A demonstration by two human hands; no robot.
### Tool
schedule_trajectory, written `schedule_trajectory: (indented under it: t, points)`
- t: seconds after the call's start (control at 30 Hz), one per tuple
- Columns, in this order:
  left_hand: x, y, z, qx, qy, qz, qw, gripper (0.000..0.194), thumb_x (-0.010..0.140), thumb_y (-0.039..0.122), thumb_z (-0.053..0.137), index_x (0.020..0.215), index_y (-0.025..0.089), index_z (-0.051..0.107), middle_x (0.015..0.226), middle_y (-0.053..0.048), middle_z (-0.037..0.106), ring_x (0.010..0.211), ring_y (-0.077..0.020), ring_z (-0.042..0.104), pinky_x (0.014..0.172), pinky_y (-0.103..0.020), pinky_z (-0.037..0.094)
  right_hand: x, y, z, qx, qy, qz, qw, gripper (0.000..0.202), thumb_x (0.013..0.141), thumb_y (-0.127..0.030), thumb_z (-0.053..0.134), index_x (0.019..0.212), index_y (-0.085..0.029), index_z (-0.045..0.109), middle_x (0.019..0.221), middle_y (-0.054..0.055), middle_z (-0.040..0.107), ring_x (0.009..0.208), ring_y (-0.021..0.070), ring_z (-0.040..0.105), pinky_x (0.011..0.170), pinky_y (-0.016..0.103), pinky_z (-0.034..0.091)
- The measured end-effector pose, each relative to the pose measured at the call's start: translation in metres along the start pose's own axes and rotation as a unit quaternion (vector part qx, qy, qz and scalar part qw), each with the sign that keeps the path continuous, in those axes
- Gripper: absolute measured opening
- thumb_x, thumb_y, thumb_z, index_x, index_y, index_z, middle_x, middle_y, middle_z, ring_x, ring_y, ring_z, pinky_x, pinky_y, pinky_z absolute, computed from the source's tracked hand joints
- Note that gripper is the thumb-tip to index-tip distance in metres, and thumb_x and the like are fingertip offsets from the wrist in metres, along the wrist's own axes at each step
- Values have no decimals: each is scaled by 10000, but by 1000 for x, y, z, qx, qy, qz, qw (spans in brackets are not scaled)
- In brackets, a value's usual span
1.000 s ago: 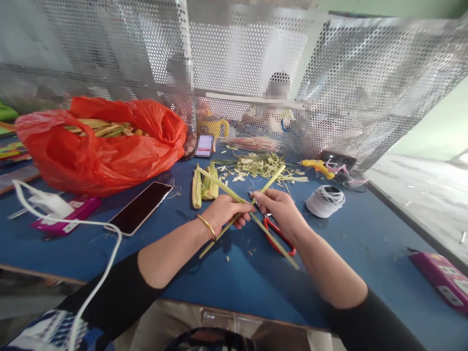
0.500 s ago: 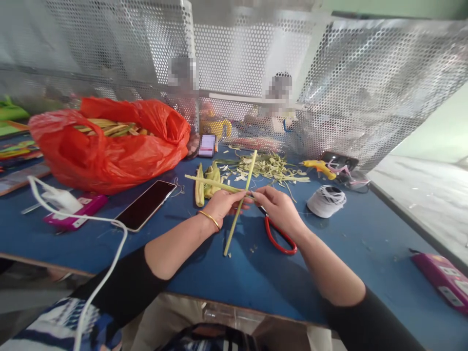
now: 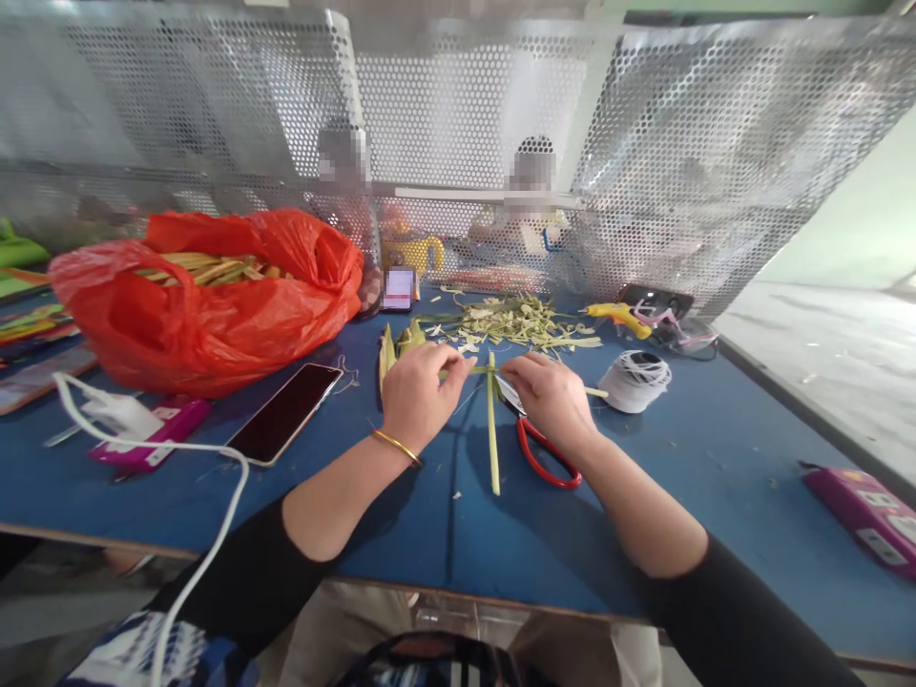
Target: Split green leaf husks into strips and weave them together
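Note:
Between my two hands, two pale green plant strips cross. One, the upright strip (image 3: 493, 434), hangs toward the near side of the table. Sideways through my fingers runs the crosswise strip (image 3: 484, 370), its end coming out beyond my right hand. My left hand (image 3: 424, 389), a gold bangle at its wrist, is closed in a pinch at the left of the crossing. At the right of it my right hand (image 3: 550, 393) is also pinched. Its fingertips partly hide what they grip. Red-handled scissors (image 3: 548, 458) lie under my right hand. A fine thread shows faintly near my left fingertips.
Shredded plant scraps (image 3: 522, 322) lie behind my hands, with folded husk bundles (image 3: 387, 358) at left. A ball of white thread (image 3: 635, 382) and a yellow glue gun (image 3: 621, 318) are right. A phone (image 3: 290, 412), red bag (image 3: 243, 324) and power strip (image 3: 154, 434) stand left.
My hands have moved apart, the left one leftward. The strip that slanted between them now hangs nearly upright, and the crosswise strip's end now shows right of my right hand.

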State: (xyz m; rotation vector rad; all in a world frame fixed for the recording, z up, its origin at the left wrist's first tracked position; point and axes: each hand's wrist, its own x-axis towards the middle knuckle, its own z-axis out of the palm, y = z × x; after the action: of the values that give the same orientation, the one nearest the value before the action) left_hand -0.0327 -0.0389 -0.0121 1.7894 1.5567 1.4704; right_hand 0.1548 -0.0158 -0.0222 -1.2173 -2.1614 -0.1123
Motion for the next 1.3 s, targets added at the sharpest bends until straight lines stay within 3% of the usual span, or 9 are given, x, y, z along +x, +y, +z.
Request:
schedule_trajectory:
  t: [0.07,0.13,0.23,0.33,0.6,0.73,0.93,1.1,1.3]
  points:
    - [5,-3,-1,10,-39,0,999,145,790,323,697,680,229,702,806,-69,682,937,-234,602,847,-291,420,0,-2,0,-15,3,-63,998,275,953,-231,449,890,-226,716,795,45,681,710,161,580,697,268,401]
    - [9,-7,1,-18,-141,-59,988,279,831,352,653,594,206,674,673,-66,663,764,-205,623,751,-288,449,0,-4,0,-43,8,-118,992,303,974,-225,422,913,-222,718,796,46,681,711,157,577,731,272,397]
    - [10,-12,6,-153,-258,-174,938,310,856,362,624,620,168,679,597,-46,649,499,-128,558,564,-262,444,-1,-5,0,-95,20,-173,980,338,980,-181,388,918,-219,719,803,49,688,697,156,562,750,283,380]
    - [8,-11,8,-267,-247,-263,894,116,796,262,702,799,148,726,714,-45,703,481,-91,570,477,-214,410,-2,-5,1,-111,30,-183,976,311,982,-185,399,940,-202,706,785,50,682,692,160,559,733,286,364]
    - [6,-6,5,-401,-289,-392,776,144,888,266,614,904,162,713,759,-60,733,499,-75,594,412,-151,377,0,-4,0,-35,4,-182,983,313,990,-209,382,881,-205,675,814,48,693,745,166,579,766,287,378]
    - [5,-5,7,-396,-259,-395,788,75,854,158,638,878,148,708,781,-56,740,497,-62,593,413,-144,357,1,-5,-2,-31,14,-162,986,314,997,-260,396,880,-201,682,819,51,704,756,169,597,791,298,388]
    - [6,-3,7,-376,-266,-401,792,104,833,220,665,798,136,716,788,-71,745,506,-72,591,423,-164,368,3,-3,-6,3,0,-130,992,301,987,-268,419,851,-205,680,817,43,704,766,171,602,811,310,393]
    - [2,-4,10,-334,-252,-376,827,120,771,179,716,670,126,680,695,-60,725,474,-67,561,414,-169,363,4,-2,-7,74,-34,-111,990,265,960,-235,450,831,-197,679,829,49,709,787,176,620,816,321,401]
    - [-4,0,12,-289,-298,-340,844,237,756,356,742,710,126,708,733,-101,744,479,-101,597,397,-193,359,4,-6,-5,232,-72,65,968,226,873,-354,553,815,-201,709,851,42,702,787,171,609,653,271,406]
